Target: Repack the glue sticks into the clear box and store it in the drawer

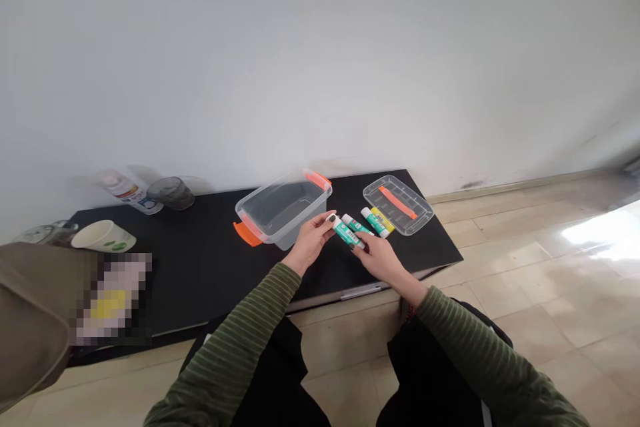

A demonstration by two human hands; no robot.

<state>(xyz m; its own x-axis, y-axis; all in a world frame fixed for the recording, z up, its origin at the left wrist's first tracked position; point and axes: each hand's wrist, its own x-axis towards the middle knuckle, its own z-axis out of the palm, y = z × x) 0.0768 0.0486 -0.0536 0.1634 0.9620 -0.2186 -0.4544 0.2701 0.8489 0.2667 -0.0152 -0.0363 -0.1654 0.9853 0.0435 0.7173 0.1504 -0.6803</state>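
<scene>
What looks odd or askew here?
Nothing looks spilled or damaged around the held glue stick or plastic box. The paper cup and tumbler at left slant, probably from lens distortion. A pixelated patch over the black table hides what lies there.

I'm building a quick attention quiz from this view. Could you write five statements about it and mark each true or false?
1. The left hand and right hand both hold one green-and-white glue stick. True.
2. The clear plastic box is covered. False: it stands open.
3. The clear lid lies on the black table, to the right of the box. True.
4. The yellow tube is inside the box. False: the yellow tube lies on the table near the lid.
5. The paper cup is left of the box. True.
</scene>
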